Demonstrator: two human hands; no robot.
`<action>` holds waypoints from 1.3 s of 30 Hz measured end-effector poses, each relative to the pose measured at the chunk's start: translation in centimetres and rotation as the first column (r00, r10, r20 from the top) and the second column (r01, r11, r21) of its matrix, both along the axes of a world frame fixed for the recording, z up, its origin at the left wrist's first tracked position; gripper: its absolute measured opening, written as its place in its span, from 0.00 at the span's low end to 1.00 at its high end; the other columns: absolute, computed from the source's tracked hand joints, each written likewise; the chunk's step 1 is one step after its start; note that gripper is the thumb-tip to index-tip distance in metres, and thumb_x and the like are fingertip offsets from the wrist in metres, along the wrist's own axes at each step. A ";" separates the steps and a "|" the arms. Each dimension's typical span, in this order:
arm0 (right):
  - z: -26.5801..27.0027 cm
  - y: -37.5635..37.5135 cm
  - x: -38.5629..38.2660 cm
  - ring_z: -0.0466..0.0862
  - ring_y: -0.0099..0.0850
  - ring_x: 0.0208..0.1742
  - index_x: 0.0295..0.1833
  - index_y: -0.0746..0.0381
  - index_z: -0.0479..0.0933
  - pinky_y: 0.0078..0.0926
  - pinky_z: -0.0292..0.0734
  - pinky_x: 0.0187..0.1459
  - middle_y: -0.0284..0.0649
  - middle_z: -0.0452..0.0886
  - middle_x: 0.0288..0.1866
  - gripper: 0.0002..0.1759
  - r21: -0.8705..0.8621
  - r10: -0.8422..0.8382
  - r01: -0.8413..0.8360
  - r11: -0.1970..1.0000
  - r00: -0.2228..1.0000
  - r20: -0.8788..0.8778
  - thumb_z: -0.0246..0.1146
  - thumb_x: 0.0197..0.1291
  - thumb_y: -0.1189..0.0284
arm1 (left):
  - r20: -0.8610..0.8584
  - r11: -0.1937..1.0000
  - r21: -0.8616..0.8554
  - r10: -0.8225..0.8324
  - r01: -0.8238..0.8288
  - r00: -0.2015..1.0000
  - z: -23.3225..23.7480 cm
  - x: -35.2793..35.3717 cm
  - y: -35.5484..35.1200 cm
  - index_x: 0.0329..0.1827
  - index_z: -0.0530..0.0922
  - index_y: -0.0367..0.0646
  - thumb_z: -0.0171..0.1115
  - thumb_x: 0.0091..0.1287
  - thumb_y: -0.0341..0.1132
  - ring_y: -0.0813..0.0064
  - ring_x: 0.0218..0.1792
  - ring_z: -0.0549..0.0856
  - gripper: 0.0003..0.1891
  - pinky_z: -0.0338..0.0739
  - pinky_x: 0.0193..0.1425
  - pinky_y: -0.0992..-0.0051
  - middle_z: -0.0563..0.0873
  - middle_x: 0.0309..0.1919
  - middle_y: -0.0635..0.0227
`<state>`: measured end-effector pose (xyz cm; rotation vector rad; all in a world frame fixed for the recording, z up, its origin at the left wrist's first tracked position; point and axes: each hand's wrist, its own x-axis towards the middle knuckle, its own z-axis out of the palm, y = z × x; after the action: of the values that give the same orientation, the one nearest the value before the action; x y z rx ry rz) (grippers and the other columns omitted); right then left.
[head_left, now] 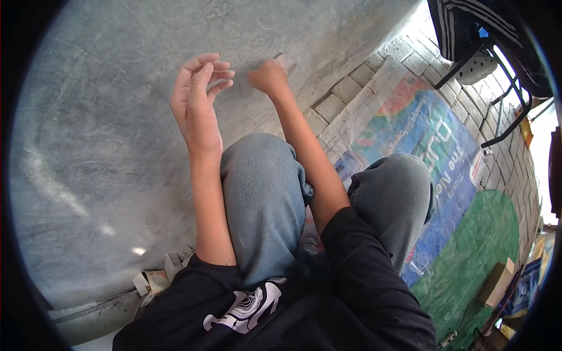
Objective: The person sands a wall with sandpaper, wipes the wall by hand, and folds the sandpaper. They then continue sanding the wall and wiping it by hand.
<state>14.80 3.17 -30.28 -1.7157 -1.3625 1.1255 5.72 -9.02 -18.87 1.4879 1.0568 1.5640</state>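
Note:
My left hand (pixel 199 105) is raised in front of a grey, cement-like surface (pixel 105 117), its fingers loosely curved and apart, with nothing visible in it. To its right, my right hand (pixel 270 76) is closed near the same surface. A small pale piece (pixel 284 61) shows at the far side of that hand, too blurred to identify. Whether it touches the surface is unclear. My bent knees in jeans (pixel 260 181) are below the hands.
A printed banner (pixel 433 152) lies on the paving bricks (pixel 345 90) at right, beside a green round mat (pixel 474 263). A black metal chair (pixel 500 137) stands upper right, with a speckled clog near it. Small boxes (pixel 157 281) sit lower left; a cardboard box (pixel 496 284) lies lower right.

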 end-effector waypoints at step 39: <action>0.7 -0.3 -0.9 0.64 0.63 0.64 0.63 0.89 0.41 0.38 0.70 0.57 0.81 0.30 0.66 0.49 0.035 -0.072 0.085 0.996 0.954 -0.290 0.58 0.46 0.66 | -0.048 0.999 0.012 0.043 -0.042 0.998 -0.4 0.9 0.1 0.44 0.75 0.37 0.49 0.64 0.33 0.72 0.38 0.80 0.12 0.75 0.46 0.71 0.81 0.34 0.62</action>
<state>13.93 2.86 -29.61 -1.4896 -1.1214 1.2339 6.59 -8.93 -19.26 1.5264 1.1156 1.5724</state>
